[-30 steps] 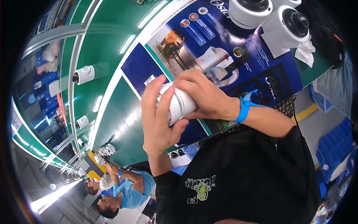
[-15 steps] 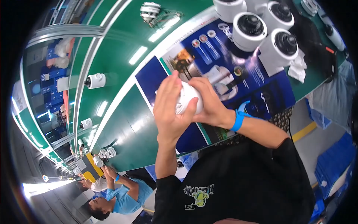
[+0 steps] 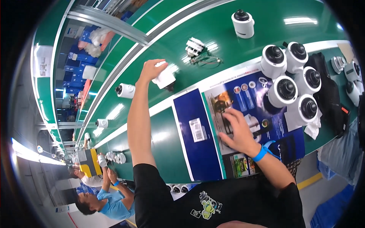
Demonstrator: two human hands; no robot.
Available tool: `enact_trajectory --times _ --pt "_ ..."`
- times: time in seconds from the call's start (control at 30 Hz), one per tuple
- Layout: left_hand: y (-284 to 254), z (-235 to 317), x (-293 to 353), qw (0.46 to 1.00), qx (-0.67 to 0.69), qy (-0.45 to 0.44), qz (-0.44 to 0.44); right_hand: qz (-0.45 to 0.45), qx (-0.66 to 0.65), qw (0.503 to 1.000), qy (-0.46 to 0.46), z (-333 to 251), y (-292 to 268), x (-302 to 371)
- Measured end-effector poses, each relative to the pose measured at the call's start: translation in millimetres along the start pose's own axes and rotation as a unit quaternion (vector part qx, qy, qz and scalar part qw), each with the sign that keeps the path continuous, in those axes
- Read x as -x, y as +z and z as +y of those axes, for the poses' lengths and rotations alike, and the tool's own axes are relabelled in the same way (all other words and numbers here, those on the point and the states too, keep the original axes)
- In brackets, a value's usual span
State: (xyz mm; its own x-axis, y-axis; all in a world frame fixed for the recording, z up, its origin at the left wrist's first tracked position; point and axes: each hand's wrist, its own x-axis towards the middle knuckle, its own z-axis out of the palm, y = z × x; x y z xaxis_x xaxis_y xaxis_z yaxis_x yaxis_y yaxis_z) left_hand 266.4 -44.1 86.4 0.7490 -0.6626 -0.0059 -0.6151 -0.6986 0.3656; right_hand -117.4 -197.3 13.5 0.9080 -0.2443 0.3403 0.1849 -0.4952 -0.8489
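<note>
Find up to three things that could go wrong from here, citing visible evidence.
The white camera held by the left hand has its black lens angled toward the green bench, so it might get scuffed. Several cameras at right stand clustered; one bump could topple another. Thin wires lie loose on the bench and might snag.

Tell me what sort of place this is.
Probably a factory assembly line: a long green workbench runs into the distance, several similar white cameras stand grouped together, and another person in a blue shirt works farther along.
</note>
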Motion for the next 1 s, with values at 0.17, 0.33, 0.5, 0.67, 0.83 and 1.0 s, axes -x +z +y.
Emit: enact_trajectory --times 0.17,0.33,0.5,0.67,0.83,1.0 --pt "-2.3 -45.7 -57.8 0.996 0.059 -0.054 0.033 -0.006 -0.016 1.0 0.005 1.1 0.5 -7.0" --pt "11.5 -64.7 -88.4 0.982 0.158 -0.09 0.056 -0.035 0.028 0.999 0.0 2.7 -5.0 -10.1" --pt "10.7 -95.4 -87.6 0.973 0.16 -0.156 0.057 -0.02 0.009 1.0 -0.004 6.2 -0.6 -9.6" --pt "-5.0 -71.1 -86.2 0.987 -0.078 0.0 0.138 -0.018 0.011 1.0 -0.005 7.5 -0.2 -9.1" --pt "42.7 22.4 -78.5 0.997 0.064 0.022 0.037 -0.005 0.027 1.0 -0.005 11.5 2.1 -6.2" --pt "60.7 21.8 -62.9 0.997 0.041 -0.063 -0.019 0.013 0.025 0.999 -0.036 8.8 6.7 -6.1"
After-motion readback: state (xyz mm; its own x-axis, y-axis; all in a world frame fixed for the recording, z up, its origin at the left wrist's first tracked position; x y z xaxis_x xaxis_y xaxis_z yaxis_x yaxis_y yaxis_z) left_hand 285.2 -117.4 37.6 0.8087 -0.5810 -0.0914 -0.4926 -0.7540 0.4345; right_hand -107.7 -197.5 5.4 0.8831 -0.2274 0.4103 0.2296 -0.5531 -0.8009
